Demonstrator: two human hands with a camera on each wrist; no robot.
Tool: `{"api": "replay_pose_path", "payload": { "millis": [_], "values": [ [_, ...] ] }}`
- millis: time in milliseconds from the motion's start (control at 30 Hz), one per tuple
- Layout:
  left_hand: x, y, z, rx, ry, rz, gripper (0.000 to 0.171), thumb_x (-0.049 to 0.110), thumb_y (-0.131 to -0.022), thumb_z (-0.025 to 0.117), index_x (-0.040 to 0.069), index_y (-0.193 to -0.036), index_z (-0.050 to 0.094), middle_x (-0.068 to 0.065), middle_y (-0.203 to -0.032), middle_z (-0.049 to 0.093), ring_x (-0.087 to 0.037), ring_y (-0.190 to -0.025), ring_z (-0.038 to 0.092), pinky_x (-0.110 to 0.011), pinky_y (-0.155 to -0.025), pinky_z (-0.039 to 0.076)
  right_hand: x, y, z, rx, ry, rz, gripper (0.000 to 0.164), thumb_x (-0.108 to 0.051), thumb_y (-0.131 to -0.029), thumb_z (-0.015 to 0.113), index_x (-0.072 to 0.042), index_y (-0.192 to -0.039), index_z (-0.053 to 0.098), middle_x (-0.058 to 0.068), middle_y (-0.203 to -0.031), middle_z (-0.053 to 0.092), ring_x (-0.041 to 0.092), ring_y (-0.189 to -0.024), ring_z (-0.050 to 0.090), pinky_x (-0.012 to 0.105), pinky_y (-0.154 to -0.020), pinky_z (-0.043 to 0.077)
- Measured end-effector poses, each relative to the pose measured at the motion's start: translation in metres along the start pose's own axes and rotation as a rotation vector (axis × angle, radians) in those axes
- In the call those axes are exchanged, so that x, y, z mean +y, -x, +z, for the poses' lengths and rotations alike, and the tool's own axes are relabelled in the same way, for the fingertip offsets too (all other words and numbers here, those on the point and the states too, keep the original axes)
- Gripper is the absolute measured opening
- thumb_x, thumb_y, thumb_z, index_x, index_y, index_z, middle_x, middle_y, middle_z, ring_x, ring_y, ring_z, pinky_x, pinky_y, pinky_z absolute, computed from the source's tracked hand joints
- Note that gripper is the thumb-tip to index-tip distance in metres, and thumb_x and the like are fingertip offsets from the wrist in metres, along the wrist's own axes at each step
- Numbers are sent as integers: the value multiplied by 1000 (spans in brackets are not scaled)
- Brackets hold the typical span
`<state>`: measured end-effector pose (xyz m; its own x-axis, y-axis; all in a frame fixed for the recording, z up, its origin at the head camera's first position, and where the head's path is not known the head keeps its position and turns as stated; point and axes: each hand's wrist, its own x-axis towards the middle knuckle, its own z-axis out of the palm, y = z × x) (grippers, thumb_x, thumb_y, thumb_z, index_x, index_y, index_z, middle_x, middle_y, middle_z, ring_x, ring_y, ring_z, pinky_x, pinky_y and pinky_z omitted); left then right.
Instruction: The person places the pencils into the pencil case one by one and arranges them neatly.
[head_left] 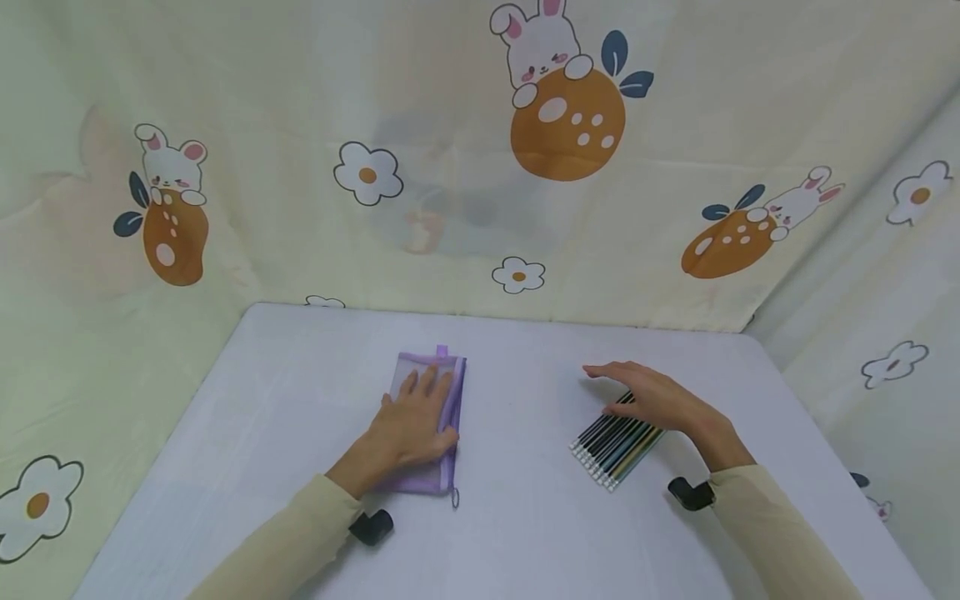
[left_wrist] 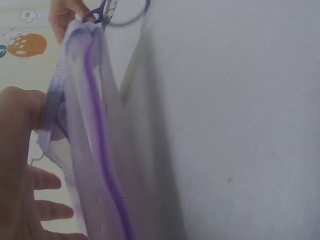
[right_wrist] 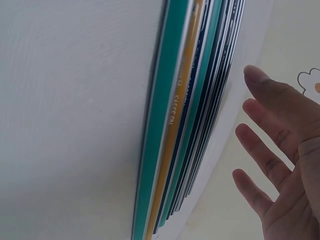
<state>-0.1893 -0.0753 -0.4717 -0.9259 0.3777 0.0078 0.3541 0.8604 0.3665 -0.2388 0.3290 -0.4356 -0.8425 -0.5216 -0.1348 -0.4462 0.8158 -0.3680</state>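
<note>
- We lose both sleeves (head_left: pixel 288 537) at the lower edge.
- We see the left hand (head_left: pixel 408 429), fingers spread, resting on the purple pouch (head_left: pixel 423 477) and covering its middle.
- The right hand (head_left: pixel 663 402), open and gripping nothing, hovers by the pencils (head_left: pixel 617 446) (we find their far ends hidden), right of the pouch.

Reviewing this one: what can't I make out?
Head view: middle of the purple pouch, covered by the left grip.
Head view: far ends of the pencils, mostly behind the right grip.
Right wrist view: orange pencil lettering, too blurred to read fully.
Left wrist view: part of the pouch, cut off by the bottom edge.
</note>
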Motion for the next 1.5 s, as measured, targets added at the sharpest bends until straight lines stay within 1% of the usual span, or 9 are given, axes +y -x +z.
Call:
{"api": "replay_pose_path", "payload": {
  "millis": [133, 300, 500, 700, 867, 1000, 1133, 1333, 1500],
  "values": [
    [-5, 1, -4, 27, 52, 6, 80, 41, -88, 56, 18, -160, 30, -15, -165, 28, -44, -147, 30, -74, -100, 38, 3, -2, 0, 1, 0, 2, 66, -21, -92, 76, -15, -152, 49, 6, -151, 54, 34, -142, 43, 58, -113, 35],
    [-12, 5, -7, 88, 99, 29, 73, 34, -90, 54, 18, -158, 36, -14, -163, 34, -40, -144, 38, -68, -91, 48, 7, -5, 1, -8, 6, -4, 60, -18, -93, 74, -13, -149, 53, 8, -149, 55, 35, -140, 45, 58, -112, 36],
    [-16, 7, -12, 115, 145, 22, 68, 31, -91, 50, 20, -157, 40, -9, -163, 35, -37, -143, 40, -71, -87, 48, 13, -7, 2, -25, 43, -26, 53, -16, -93, 73, -13, -144, 58, 8, -145, 58, 35, -137, 48, 58, -111, 38],
    [-19, 8, -15, 145, 171, 8, 67, 29, -90, 49, 18, -155, 43, -10, -162, 38, -38, -141, 43, -71, -86, 48, 19, -9, -1, -32, 42, -50, 43, -16, -93, 73, -13, -135, 66, 4, -132, 65, 31, -128, 54, 56, -108, 42],
    [-22, 9, -16, 153, 190, 7, 67, 28, -90, 48, 17, -156, 43, -10, -162, 38, -39, -140, 44, -71, -89, 47, 24, -8, -2, -48, 32, -64, 29, -14, -94, 72, -16, -122, 74, -4, -117, 69, 23, -116, 59, 52, -104, 47],
    [-24, 9, -17, 152, 216, 0, 66, 27, -91, 48, 16, -156, 42, -10, -162, 38, -39, -141, 43, -71, -93, 45, 25, -9, -3, -33, 87, -125, 19, -10, -92, 73, -17, -110, 76, -7, -107, 69, 18, -106, 60, 50, -98, 50],
    [-26, 10, -19, 163, 234, 6, 63, 26, -93, 48, 15, -155, 43, -11, -160, 40, -39, -141, 43, -70, -97, 43, 24, -10, -5, -34, 126, -172, 17, -8, -91, 74, -18, -105, 76, -8, -103, 69, 16, -101, 60, 48, -94, 51],
    [-29, 11, -19, 185, 256, 13, 61, 24, -94, 47, 14, -154, 45, -10, -157, 45, -39, -140, 45, -67, -100, 43, 22, -12, -9, -82, 95, -181, 18, -3, -89, 74, -17, -101, 77, -7, -99, 69, 15, -96, 63, 45, -90, 54],
    [-30, 11, -19, 193, 277, 9, 61, 23, -94, 46, 14, -154, 46, -10, -157, 45, -39, -139, 45, -67, -101, 43, 23, -13, -7, -81, 108, -185, 21, 0, -87, 74, -17, -98, 77, -6, -97, 68, 14, -93, 62, 42, -88, 55]
  ]
}}
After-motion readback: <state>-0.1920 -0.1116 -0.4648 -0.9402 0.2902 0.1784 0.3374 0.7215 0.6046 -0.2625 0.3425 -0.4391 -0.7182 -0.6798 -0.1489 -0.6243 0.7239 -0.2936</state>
